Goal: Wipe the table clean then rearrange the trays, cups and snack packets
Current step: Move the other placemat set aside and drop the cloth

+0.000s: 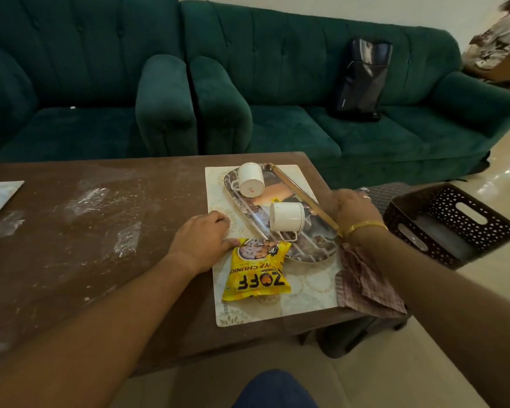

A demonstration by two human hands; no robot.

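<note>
Two white ceramic cups (249,179) lay tipped on oval mirrored metal tray (312,245), tabletop (71,231) three o'clock. Right hand (354,207) gripped its rim; left hand (200,240) at nine o'clock, hold unclear. Advice: lift level, cups would roll.

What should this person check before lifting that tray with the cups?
1. Cups upright: not ok, far cup and near cup both lie tipped on the tray.
2. Snack packet clear of tray: not ok, it overlaps the near rim.
3. Right hand gripping the handle: cannot tell, fingers hidden.
4. Left hand free: cannot tell, fingers curled beside the packet.
5. Table wiped: not ok, pale smears show.
6. Cloth nearby: ok, at the table's edge.
</note>
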